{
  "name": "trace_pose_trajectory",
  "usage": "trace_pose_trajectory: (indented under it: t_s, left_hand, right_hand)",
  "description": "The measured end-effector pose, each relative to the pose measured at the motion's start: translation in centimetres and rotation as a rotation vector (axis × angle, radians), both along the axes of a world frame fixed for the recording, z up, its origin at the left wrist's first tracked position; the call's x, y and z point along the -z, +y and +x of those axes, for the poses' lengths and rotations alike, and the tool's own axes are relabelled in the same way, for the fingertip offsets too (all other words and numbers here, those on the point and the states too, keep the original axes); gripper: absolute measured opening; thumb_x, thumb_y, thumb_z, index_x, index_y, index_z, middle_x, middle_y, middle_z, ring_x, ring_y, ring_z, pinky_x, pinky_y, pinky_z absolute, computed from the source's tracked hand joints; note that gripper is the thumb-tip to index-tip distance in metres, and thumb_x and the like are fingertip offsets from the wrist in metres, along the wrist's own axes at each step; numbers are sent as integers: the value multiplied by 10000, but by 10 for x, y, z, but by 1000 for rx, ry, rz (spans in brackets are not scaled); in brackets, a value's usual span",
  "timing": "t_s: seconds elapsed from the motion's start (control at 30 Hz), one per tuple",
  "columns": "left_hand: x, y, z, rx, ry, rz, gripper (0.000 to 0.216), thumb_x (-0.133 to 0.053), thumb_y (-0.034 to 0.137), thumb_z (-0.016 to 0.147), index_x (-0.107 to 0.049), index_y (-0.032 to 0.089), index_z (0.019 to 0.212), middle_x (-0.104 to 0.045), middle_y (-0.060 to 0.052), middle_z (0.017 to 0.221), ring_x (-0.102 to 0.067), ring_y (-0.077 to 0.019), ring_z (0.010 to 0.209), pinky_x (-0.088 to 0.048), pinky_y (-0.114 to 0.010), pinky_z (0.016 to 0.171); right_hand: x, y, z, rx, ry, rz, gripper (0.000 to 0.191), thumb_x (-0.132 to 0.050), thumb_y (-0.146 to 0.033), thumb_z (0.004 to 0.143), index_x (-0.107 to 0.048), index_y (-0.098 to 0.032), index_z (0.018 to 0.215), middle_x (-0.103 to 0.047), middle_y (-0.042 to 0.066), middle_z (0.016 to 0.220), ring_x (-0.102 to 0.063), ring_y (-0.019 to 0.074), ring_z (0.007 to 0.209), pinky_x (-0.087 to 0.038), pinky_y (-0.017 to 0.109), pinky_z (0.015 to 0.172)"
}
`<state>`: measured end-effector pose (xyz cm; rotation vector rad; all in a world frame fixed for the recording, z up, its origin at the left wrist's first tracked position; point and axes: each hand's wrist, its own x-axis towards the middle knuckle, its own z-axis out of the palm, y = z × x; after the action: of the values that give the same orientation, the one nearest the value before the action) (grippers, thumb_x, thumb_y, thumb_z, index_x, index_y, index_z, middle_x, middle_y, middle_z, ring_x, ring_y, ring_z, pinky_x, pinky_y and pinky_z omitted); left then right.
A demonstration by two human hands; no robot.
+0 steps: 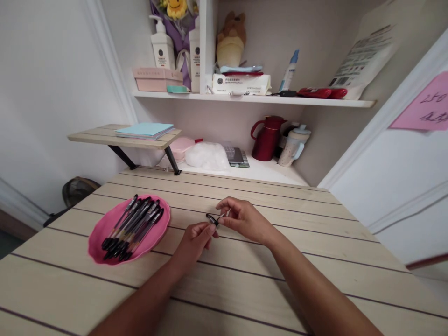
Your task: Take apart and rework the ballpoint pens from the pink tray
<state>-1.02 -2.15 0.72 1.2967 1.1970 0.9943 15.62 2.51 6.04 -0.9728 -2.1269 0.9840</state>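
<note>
Over the middle of the table, my left hand pinches a small black pen cap with a pale mark on its side, between thumb and forefinger. My right hand meets it from the right, thumb close to the cap and fingers curled. A thin, pale tip shows at the right fingertips, too small to name. To the left, a pink scalloped plate carries a bundle of several black-capped pens, lying side by side at a slant.
A small wooden riser with pale blue paper stands at the back left. Behind the table are a white plastic bag, a red jug and a tumbler. A loaded white shelf runs above.
</note>
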Motion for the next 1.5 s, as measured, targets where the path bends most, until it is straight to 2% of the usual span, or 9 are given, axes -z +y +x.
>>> trace_pose_trajectory:
  t_s: [0.13,0.3,0.47,0.6,0.7,0.93,1.03,1.3,1.5]
  left_hand:
    - [-4,0,-1,-20,29,21,358,-460,467,727,-582,137,661,-387,40,474,-341,-72,451,-230,-187,420]
    - [-11,0,-3,-65,75,28,358,-474,472,711,-593,144,632,-392,45,462,-316,-63,424,-222,-190,409]
    - [-13,1,-5,-148,-68,0,360,-462,474,730,-582,139,677,-406,43,485,-347,-64,435,-225,-183,397]
    - [-11,5,-7,-206,-134,22,385,-411,475,764,-586,132,762,-411,50,466,-310,-51,378,-200,-189,374]
    - [-9,6,-8,-219,-144,24,382,-409,472,767,-585,134,773,-416,55,451,-313,-50,361,-200,-191,371]
    - [-2,7,-5,-169,-134,-36,358,-439,455,754,-588,131,771,-420,55,461,-316,-48,370,-198,-184,368]
    - [0,7,-5,-166,-107,-57,360,-448,460,745,-587,129,755,-417,51,477,-321,-49,387,-199,-180,370]
    - [0,5,-1,-85,2,-47,376,-468,497,709,-569,136,683,-396,51,469,-334,-63,404,-211,-185,386]
    - [0,4,0,-74,41,-46,363,-450,484,723,-568,142,690,-392,53,469,-301,-54,383,-190,-183,382]
  right_hand:
    - [5,1,-3,10,37,-14,91,-524,-238,725,-578,-168,741,-528,-14,625,-446,84,556,-341,193,508]
    - [9,2,-7,55,39,13,115,-530,-281,728,-558,-173,696,-517,-29,570,-435,86,523,-325,203,493]
    - [19,9,-12,115,126,-11,233,-410,-355,806,-508,-184,932,-578,1,716,-520,107,599,-375,228,561]
    - [38,14,-20,265,-212,143,195,-458,-317,780,-549,-197,904,-612,36,812,-544,154,744,-368,261,657]
    - [52,12,-29,236,-463,239,267,-531,-285,730,-538,-192,980,-611,74,908,-533,192,852,-354,275,712]
    - [59,11,-32,236,-640,286,191,-424,-186,770,-564,-156,896,-599,111,877,-547,194,782,-350,279,657]
    - [52,18,-23,299,-496,215,191,-402,-186,774,-580,-168,842,-605,91,842,-539,178,762,-351,271,649]
    - [30,30,-6,321,379,-176,374,-457,-311,738,-479,-165,1082,-537,0,707,-499,122,645,-379,247,593]
    - [23,21,-11,329,558,-427,250,-588,-363,631,-545,-158,766,-540,2,681,-501,105,613,-378,240,565]
